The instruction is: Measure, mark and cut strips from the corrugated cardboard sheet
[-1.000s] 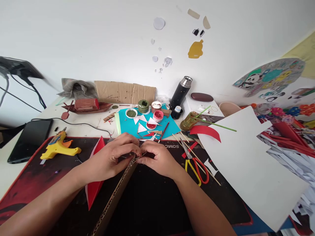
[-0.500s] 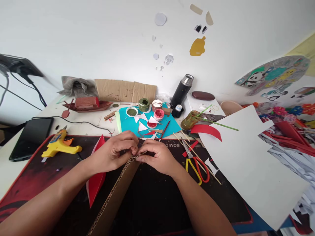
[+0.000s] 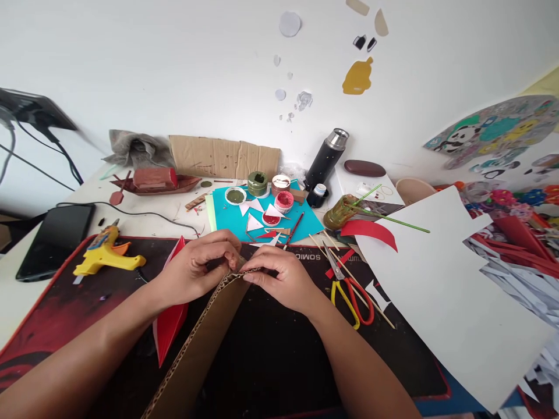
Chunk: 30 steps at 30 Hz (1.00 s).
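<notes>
A long strip of brown corrugated cardboard (image 3: 196, 355) runs from the bottom edge up to the middle of the black and red mat (image 3: 271, 355). My left hand (image 3: 196, 269) and my right hand (image 3: 279, 278) pinch its far end between closed fingers, thumbs touching the edge. A red folded paper piece (image 3: 168, 326) lies under my left wrist. Whatever sits between the fingertips is hidden.
A yellow glue gun (image 3: 105, 256) lies left on the mat, a black phone (image 3: 55, 238) beyond it. Red and yellow scissors (image 3: 349, 288) and wooden skewers lie right of my hands. Paint pots on teal paper (image 3: 266, 218), a black flask (image 3: 325, 157), white sheet (image 3: 441, 291).
The cardboard strip has tilted, showing more of its flat face instead of the fluted edge. Both hands stay pinched on its end, shifted slightly upward.
</notes>
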{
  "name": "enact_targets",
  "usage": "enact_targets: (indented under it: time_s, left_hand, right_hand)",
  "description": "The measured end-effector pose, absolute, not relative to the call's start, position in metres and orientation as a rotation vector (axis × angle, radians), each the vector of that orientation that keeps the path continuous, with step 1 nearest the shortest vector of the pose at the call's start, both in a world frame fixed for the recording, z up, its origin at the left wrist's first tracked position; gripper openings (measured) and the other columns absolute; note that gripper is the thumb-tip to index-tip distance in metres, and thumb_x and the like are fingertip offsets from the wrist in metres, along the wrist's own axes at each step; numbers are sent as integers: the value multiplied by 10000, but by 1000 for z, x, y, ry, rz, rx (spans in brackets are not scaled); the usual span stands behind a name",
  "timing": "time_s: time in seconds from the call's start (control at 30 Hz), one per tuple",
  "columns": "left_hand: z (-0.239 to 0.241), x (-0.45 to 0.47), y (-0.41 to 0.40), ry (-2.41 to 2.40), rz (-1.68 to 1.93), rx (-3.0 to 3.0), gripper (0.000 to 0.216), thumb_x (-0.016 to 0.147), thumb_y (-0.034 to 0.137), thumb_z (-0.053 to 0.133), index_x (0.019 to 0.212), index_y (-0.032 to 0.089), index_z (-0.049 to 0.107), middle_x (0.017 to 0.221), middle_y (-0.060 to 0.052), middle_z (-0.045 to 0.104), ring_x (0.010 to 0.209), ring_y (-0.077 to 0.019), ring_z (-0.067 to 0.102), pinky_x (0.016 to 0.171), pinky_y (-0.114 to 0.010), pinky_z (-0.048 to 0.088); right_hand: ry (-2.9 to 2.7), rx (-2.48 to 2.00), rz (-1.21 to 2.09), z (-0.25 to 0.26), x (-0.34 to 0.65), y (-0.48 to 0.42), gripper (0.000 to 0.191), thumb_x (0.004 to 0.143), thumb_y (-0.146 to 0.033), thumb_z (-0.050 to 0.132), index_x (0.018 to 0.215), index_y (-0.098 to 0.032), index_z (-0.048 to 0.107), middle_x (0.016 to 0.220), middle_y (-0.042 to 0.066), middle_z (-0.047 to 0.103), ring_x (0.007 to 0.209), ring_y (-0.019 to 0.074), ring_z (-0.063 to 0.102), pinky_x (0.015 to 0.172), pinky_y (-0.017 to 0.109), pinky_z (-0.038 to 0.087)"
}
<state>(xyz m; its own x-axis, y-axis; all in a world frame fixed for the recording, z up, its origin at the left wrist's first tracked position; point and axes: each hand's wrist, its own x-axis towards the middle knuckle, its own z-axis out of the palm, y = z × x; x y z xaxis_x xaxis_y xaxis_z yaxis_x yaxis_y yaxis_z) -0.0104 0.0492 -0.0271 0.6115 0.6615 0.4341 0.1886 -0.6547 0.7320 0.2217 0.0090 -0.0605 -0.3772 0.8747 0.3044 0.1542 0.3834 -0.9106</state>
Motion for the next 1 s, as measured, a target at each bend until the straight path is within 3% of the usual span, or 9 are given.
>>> enact_targets:
  time_s: [0.1,0.3,0.67,0.83,1.0]
  left_hand:
    - [-26,-7,46,680,939,2220,241,1030,67,546,899,220,678,945,-34,702,863,-146,710,764,-245,561]
    - [-22,1,43,698,880,2244,207,1005,70,569,891,223,647,960,-36,705,874,-160,711,761,-257,555]
    - [-31,1,41,654,869,2170,278,990,36,522,844,216,675,925,-25,686,859,-143,721,758,-253,553]
    - [-28,3,41,669,907,2160,266,1013,64,527,832,214,654,920,-34,682,840,-143,696,735,-253,544]
    - [-17,2,37,663,925,2195,267,1022,45,519,873,222,652,961,-35,679,888,-146,690,772,-252,549]
  right_hand:
    - [-1814,-891,971,-56,221,7,113,1059,-335,788,1032,-233,828,1036,69,802,974,217,773,916,350,618]
    - [-1956,-945,864,-46,222,2,246,1040,-480,800,991,-243,755,971,47,788,837,200,741,778,310,584]
    - [-2039,-842,813,-44,223,-2,369,1113,-488,688,844,-236,679,858,19,724,769,172,688,698,282,507]
    - [-2011,-845,855,-41,224,-4,344,1098,-486,714,862,-235,697,868,23,725,787,179,693,722,291,524]
    - [-1931,-864,922,-38,228,-1,164,1069,-366,779,967,-240,753,967,42,776,871,197,743,805,308,571]
